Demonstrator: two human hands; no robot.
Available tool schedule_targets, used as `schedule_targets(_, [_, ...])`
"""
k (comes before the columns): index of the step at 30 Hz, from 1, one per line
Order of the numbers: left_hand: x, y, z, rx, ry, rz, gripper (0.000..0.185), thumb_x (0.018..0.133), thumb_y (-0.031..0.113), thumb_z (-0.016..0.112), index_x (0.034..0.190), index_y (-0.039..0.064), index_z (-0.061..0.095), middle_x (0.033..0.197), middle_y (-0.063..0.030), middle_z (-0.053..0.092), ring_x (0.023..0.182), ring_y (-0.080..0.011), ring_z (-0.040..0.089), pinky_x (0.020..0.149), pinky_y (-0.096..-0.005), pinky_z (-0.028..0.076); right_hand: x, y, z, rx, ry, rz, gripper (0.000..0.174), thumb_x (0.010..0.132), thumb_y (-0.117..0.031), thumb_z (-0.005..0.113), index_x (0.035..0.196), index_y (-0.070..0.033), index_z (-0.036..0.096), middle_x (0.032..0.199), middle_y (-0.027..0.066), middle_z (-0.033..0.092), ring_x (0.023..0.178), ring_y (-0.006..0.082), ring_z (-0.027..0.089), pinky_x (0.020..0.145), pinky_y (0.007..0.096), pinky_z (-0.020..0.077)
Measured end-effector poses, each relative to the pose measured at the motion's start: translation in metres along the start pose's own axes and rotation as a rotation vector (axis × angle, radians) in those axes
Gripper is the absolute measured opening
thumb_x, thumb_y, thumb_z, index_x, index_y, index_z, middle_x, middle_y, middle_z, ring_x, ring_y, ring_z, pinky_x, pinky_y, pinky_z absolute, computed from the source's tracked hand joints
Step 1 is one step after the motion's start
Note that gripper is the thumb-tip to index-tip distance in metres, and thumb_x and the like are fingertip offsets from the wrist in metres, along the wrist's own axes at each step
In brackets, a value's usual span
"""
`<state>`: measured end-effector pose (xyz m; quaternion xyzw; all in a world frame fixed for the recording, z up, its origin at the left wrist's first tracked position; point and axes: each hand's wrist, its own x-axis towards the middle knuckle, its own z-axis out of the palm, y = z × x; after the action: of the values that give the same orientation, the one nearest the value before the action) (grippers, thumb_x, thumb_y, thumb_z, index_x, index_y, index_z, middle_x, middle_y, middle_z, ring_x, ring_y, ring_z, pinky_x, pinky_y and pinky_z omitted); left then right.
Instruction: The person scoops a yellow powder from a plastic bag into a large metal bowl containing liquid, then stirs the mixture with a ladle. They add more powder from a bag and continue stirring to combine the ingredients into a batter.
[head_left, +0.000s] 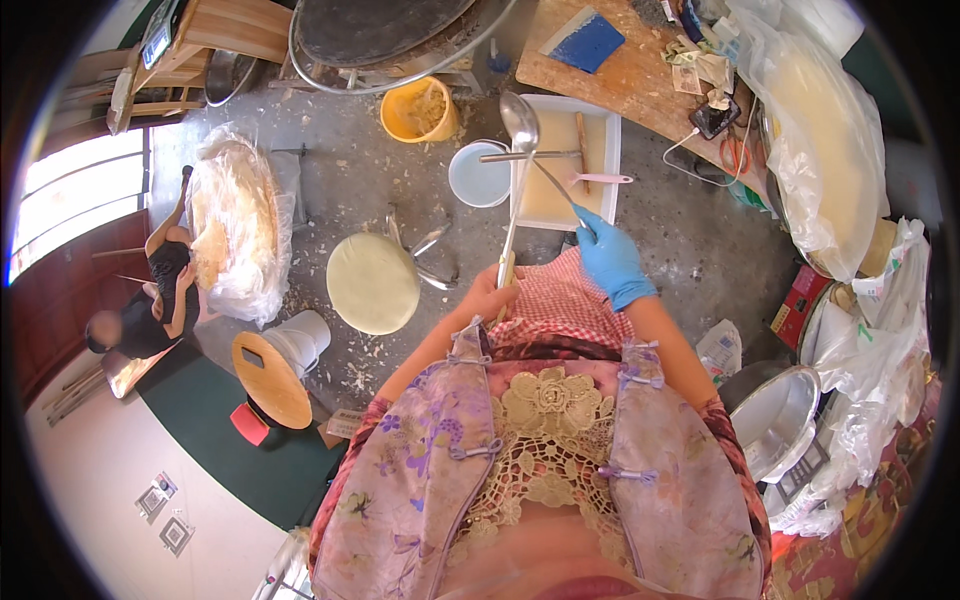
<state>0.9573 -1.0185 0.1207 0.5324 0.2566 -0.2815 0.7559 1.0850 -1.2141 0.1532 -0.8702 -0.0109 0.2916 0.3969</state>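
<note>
My right hand (609, 259), in a blue glove, is closed on the handle of a metal ladle (520, 124), whose bowl hangs over the left rim of a white rectangular tub (613, 150). Bare, my left hand (489, 291) grips a long, thin, pale stick-like tool (513, 229) that reaches up beside the ladle. Pale liquid (547, 195) fills the tub. A metal rod (555, 156) lies over its left edge, a wooden stick (582, 142) stands partly in it, and a pink-handled brush (607, 178) rests across its right rim.
A white bucket (480, 174), yellow bucket (450, 124) and round stool (373, 283) stand on the left. A large round griddle (375, 34) is ahead. A wooden table (637, 97) holds a phone (712, 118) with a cable. A seated person (169, 281) is far left, beside a plastic-covered pile (236, 225).
</note>
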Motion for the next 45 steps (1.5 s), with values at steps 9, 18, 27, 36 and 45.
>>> schedule_targets(9, [-0.013, 0.012, -0.015, -0.314, -0.137, -0.015, 0.027, 0.078, 0.001, 0.050, 0.104, 0.001, 0.048, 0.058, -0.0015, 0.045, 0.044, -0.0113, 0.045, 0.042, -0.0238, 0.038, 0.045, 0.068, 0.015, 0.330, -0.204, 0.284, 0.036, 0.083, -0.024, 0.051, 0.117, -0.012, 0.056, 0.092, 0.0148, 0.064, 0.075, 0.0235, 0.062, 0.072, 0.0315, 0.0474])
schedule_targets(18, [-0.017, 0.009, -0.025, -0.292, 0.014, -0.056, 0.027, 0.078, 0.001, 0.049, 0.104, 0.000, 0.047, 0.056, -0.0020, 0.045, 0.042, -0.0111, 0.045, 0.038, -0.0233, 0.035, 0.073, 0.099, 0.005, -0.156, 0.070, 0.061, 0.037, 0.083, -0.021, 0.052, 0.119, -0.012, 0.054, 0.098, 0.0148, 0.063, 0.089, 0.0248, 0.060, 0.081, 0.0324, 0.0449])
schedule_targets(27, [-0.010, 0.008, -0.013, -0.240, 0.043, -0.084, 0.027, 0.077, 0.000, 0.049, 0.104, 0.001, 0.049, 0.056, -0.0021, 0.048, 0.042, -0.0110, 0.047, 0.040, -0.0233, 0.038, 0.130, 0.097, -0.064, 0.973, -0.293, 0.288, 0.036, 0.090, -0.027, 0.045, 0.119, -0.007, 0.054, 0.059, -0.0040, 0.049, 0.042, 0.0043, 0.041, 0.036, 0.0172, 0.0324])
schedule_targets(36, [0.015, 0.013, 0.008, -0.192, 0.106, -0.094, 0.023, 0.079, 0.005, 0.056, 0.101, 0.001, 0.052, 0.060, 0.0003, 0.050, 0.048, -0.0074, 0.047, 0.044, -0.0224, 0.041, 0.151, 0.094, -0.085, 0.631, -0.119, 0.226, 0.030, 0.088, -0.024, 0.051, 0.114, -0.009, 0.059, 0.065, -0.0029, 0.053, 0.049, 0.0032, 0.044, 0.042, 0.0175, 0.0343])
schedule_targets(45, [0.026, 0.031, 0.020, -0.378, -0.058, -0.131, 0.025, 0.079, 0.004, 0.052, 0.104, 0.001, 0.049, 0.058, -0.0004, 0.043, 0.045, -0.0094, 0.043, 0.043, -0.0233, 0.037, 0.136, 0.125, -0.061, 0.389, -0.060, 0.138, 0.036, 0.085, -0.028, 0.056, 0.111, -0.004, 0.058, 0.072, 0.0046, 0.059, 0.054, 0.0112, 0.052, 0.047, 0.0242, 0.0418])
